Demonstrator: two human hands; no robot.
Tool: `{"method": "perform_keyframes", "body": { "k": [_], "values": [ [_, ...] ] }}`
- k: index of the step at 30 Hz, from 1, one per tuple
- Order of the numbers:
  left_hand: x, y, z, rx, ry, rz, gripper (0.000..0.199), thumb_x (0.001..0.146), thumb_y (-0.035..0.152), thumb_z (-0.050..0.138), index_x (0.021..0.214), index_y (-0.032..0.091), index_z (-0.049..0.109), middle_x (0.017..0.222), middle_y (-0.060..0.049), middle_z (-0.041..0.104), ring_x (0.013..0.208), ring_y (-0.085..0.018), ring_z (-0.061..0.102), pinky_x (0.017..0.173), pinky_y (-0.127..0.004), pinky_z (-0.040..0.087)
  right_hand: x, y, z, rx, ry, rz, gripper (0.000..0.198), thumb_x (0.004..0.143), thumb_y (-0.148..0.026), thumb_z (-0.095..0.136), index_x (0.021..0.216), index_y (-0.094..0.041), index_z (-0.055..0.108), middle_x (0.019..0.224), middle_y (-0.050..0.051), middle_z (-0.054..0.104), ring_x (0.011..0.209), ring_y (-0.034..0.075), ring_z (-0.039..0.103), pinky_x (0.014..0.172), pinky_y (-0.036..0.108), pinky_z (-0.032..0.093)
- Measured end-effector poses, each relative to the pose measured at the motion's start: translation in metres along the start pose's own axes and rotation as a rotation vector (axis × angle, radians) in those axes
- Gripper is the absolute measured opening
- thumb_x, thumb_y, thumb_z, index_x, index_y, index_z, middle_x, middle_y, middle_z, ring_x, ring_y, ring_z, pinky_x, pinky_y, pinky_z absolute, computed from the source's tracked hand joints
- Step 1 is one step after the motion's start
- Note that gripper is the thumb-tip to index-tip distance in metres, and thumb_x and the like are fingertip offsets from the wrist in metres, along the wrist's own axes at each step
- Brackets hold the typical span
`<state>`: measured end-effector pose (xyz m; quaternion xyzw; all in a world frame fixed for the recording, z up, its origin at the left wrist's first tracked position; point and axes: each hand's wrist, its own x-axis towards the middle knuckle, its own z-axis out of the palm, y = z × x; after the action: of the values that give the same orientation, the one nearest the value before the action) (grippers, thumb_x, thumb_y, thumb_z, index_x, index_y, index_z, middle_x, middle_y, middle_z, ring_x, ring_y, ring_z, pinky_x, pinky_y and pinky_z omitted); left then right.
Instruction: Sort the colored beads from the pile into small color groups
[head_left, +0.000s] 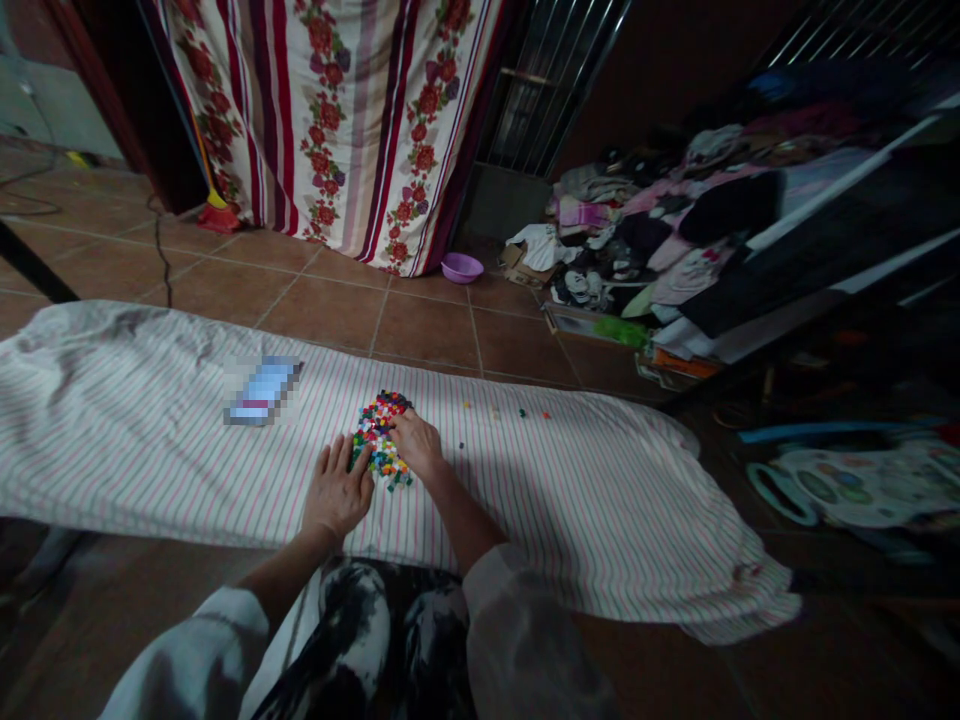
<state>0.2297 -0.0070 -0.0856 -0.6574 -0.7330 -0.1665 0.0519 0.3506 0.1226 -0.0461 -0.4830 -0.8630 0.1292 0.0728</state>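
A heap of tiny plastic pieces [386,460] in many colours lies on the striped cloth [600,500] in front of me. My left hand [339,490] rests flat at the heap's left edge, fingers spread, the thumb side touching the pieces. From the right, my right hand [417,440] reaches over the heap with fingers curled and tips down among the pieces; whether a piece is between them is too small to see. To the right, a few single pieces lie apart in a loose row, among them a green piece [523,412] and an orange piece [546,414].
A phone [264,390], its screen blurred out, lies left of the heap. Beyond the cloth are the tiled floor [427,320], a floral curtain [322,130], a purple basin [462,267] and a broom [217,212]. Piled clothes [637,220] fill the right side.
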Motion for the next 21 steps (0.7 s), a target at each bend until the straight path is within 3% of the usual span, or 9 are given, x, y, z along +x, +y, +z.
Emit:
{"method": "perform_keyframes", "body": {
  "k": [8,15,21],
  "values": [
    [0.000,-0.001,0.000,0.020,0.016,0.013,0.049,0.087,0.033,0.040,0.133,0.021,0.054,0.143,-0.013,0.048,0.138,-0.031,0.037,0.110,-0.050,0.032,-0.017,0.018,0.006,0.180,0.186,0.058,0.019,0.088,-0.021,0.050,0.103,-0.024,0.062,0.102,0.002,0.064,0.093,0.014,0.059,0.081,0.024,0.044],
    [-0.001,-0.002,0.002,0.036,0.018,0.026,0.050,0.088,0.033,0.038,0.133,0.019,0.054,0.143,-0.016,0.046,0.138,-0.033,0.035,0.110,-0.051,0.032,-0.048,0.085,0.002,0.267,0.379,0.144,0.025,0.078,-0.011,0.045,0.094,-0.019,0.062,0.091,0.004,0.064,0.082,0.015,0.059,0.078,0.024,0.045],
    [-0.001,-0.003,0.003,0.050,0.020,0.034,0.050,0.087,0.034,0.038,0.132,0.018,0.054,0.143,-0.018,0.046,0.138,-0.033,0.036,0.110,-0.050,0.031,-0.072,0.133,-0.005,0.189,0.414,0.236,0.024,0.077,-0.010,0.044,0.089,-0.018,0.064,0.087,0.005,0.064,0.077,0.015,0.059,0.075,0.025,0.044]
  ]
}}
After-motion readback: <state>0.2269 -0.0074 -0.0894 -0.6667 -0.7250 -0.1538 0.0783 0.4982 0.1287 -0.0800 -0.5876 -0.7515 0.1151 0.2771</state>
